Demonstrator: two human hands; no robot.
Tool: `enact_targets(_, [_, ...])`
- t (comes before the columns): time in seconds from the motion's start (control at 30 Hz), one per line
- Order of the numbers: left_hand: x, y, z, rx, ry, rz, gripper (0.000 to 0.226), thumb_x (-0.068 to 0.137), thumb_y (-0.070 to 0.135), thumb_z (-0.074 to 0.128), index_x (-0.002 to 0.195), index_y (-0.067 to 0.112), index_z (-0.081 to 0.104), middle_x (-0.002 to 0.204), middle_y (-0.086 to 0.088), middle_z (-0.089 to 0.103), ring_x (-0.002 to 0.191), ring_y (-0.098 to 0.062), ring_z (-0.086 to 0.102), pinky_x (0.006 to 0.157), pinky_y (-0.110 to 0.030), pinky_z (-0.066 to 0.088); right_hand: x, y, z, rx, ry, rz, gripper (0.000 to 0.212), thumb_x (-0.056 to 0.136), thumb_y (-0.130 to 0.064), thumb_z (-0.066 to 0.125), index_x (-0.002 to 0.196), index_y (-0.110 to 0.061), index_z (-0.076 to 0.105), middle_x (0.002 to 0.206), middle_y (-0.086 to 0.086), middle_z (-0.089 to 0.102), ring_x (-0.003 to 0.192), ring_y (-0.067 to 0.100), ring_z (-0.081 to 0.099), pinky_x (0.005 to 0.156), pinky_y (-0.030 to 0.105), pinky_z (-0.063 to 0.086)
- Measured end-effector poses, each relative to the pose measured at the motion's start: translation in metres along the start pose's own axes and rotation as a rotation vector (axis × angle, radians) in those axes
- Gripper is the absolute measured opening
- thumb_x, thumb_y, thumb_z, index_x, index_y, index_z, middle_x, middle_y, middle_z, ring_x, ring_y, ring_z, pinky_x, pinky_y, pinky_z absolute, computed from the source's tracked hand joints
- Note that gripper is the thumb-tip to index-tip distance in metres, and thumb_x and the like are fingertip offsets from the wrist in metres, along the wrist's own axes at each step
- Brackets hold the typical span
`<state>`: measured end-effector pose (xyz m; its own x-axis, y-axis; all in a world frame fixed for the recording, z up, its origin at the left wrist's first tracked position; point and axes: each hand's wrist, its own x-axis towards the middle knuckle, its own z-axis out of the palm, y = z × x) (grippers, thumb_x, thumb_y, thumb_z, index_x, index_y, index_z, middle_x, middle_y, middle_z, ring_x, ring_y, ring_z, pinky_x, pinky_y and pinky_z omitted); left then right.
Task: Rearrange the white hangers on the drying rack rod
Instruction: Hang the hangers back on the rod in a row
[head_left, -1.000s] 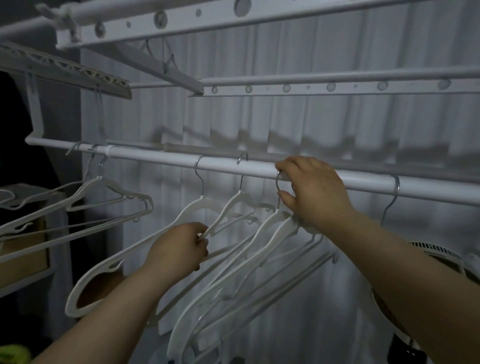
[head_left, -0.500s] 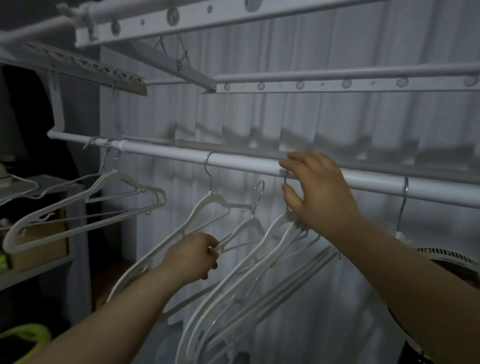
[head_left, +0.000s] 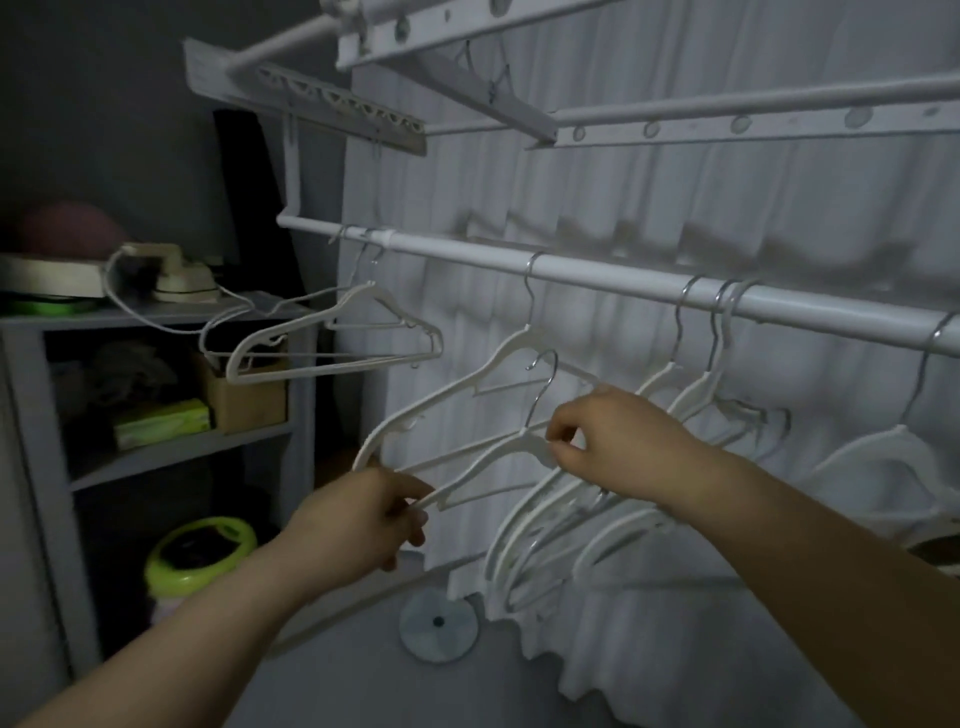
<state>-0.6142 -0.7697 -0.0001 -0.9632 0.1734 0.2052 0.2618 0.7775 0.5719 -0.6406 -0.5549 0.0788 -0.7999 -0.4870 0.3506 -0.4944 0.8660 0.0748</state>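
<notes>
White plastic with a bare steel hook, the loose hanger (head_left: 483, 462) is off the rod (head_left: 597, 275), held just below it between both hands. The left hand (head_left: 363, 519) grips its low arm end; the right hand (head_left: 613, 436) pinches the shoulder by the neck. Its long axis slopes down leftward, hook up toward the rod's middle stretch, right hand nearer. A right bunch (head_left: 691, 389) and left bunch (head_left: 332, 332) hang near the rod's ends. Behind is a pale curtain (head_left: 675, 197); left, a grey shelf unit (head_left: 156, 312).
</notes>
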Motion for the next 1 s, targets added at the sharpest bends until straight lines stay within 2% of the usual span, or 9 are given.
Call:
enact_targets(0.13, [-0.030, -0.013, -0.019, -0.057, 0.070, 0.028, 0.020, 0.089, 0.018, 0.051, 0.098, 0.034, 0.059, 0.059, 0.025, 0.064, 0.054, -0.005, 0.061, 0.056, -0.016, 0.048, -0.003, -0.014, 0.003, -0.056, -0.114, 0.024, 0.036, 0.089, -0.040, 0.049, 0.119, -0.023, 0.057, 0.115, 0.006, 0.061, 0.112, 0.020, 0.048, 0.081, 0.026, 0.035])
enact_targets(0.27, [-0.064, -0.028, -0.047, -0.124, 0.047, 0.031, 0.018, 0.088, 0.018, 0.052, 0.086, 0.035, 0.060, 0.069, 0.026, 0.066, 0.057, -0.011, 0.064, 0.063, -0.029, 0.057, 0.004, -0.042, 0.001, 0.091, -0.081, 0.066, 0.060, 0.086, -0.043, 0.053, 0.138, -0.022, 0.033, 0.142, 0.001, 0.039, 0.129, 0.020, 0.034, 0.099, 0.026, 0.030])
enact_targets(0.33, [-0.083, -0.039, -0.064, -0.169, 0.007, 0.011, 0.015, 0.088, 0.014, 0.053, 0.092, 0.025, 0.063, 0.067, 0.021, 0.068, 0.056, -0.014, 0.064, 0.063, -0.035, 0.058, 0.010, -0.064, 0.001, 0.237, -0.100, 0.057, 0.058, 0.082, -0.043, 0.058, 0.134, -0.025, 0.040, 0.140, -0.001, 0.040, 0.129, 0.017, 0.034, 0.097, 0.023, 0.030])
enact_targets(0.43, [-0.111, -0.053, -0.087, -0.250, -0.043, -0.007, 0.018, 0.088, 0.007, 0.053, 0.093, 0.022, 0.062, 0.060, 0.009, 0.069, 0.050, -0.006, 0.058, 0.052, -0.018, 0.050, 0.014, -0.100, 0.005, 0.416, -0.173, 0.034, 0.035, 0.077, -0.041, 0.065, 0.108, -0.027, 0.064, 0.127, 0.002, 0.053, 0.119, 0.015, 0.046, 0.103, 0.028, 0.038])
enact_targets(0.6, [-0.147, -0.072, -0.112, -0.311, -0.107, 0.021, 0.027, 0.086, -0.001, 0.052, 0.081, 0.022, 0.065, 0.059, 0.003, 0.066, 0.048, -0.006, 0.057, 0.049, -0.017, 0.048, 0.006, -0.151, 0.004, 0.576, -0.204, -0.022, 0.022, 0.077, -0.031, 0.068, 0.080, -0.010, 0.072, 0.094, 0.015, 0.066, 0.083, 0.023, 0.060, 0.080, 0.034, 0.046])
enact_targets(0.73, [-0.163, -0.088, -0.125, -0.257, -0.106, 0.032, 0.031, 0.084, 0.003, 0.058, 0.075, 0.032, 0.066, 0.056, 0.011, 0.068, 0.049, -0.004, 0.059, 0.050, -0.013, 0.049, -0.010, -0.175, 0.000, 0.694, -0.216, -0.016, 0.020, 0.076, -0.029, 0.069, 0.056, -0.027, 0.067, 0.090, 0.025, 0.064, 0.069, 0.018, 0.049, 0.063, 0.029, 0.037])
enact_targets(0.8, [-0.165, -0.094, -0.130, -0.186, -0.030, 0.027, 0.028, 0.081, 0.010, 0.063, 0.071, 0.036, 0.065, 0.057, 0.012, 0.068, 0.054, -0.002, 0.062, 0.055, -0.014, 0.050, -0.019, -0.182, -0.003, 0.748, -0.208, -0.011, 0.026, 0.076, -0.028, 0.069, 0.050, -0.030, 0.065, 0.076, 0.018, 0.063, 0.064, 0.018, 0.047, 0.059, 0.028, 0.035])
enact_targets(0.9, [-0.164, -0.104, -0.132, -0.102, 0.113, -0.012, 0.018, 0.079, 0.020, 0.067, 0.069, 0.035, 0.066, 0.069, 0.006, 0.070, 0.069, -0.013, 0.066, 0.071, -0.032, 0.054, -0.030, -0.191, -0.005, 0.785, -0.214, 0.008, 0.021, 0.080, -0.021, 0.066, 0.062, -0.030, 0.067, 0.057, -0.010, 0.063, 0.047, 0.003, 0.046, 0.047, 0.015, 0.034])
enact_targets(1.0, [-0.162, -0.110, -0.127, -0.123, 0.246, 0.003, 0.021, 0.077, 0.020, 0.068, 0.098, 0.024, 0.066, 0.089, 0.010, 0.062, 0.088, -0.009, 0.060, 0.081, -0.028, 0.048, -0.039, -0.201, -0.004, 0.918, -0.237, 0.053, 0.025, 0.084, -0.011, 0.061, 0.084, -0.036, 0.062, 0.048, -0.009, 0.064, 0.040, -0.002, 0.053, 0.034, 0.012, 0.034])
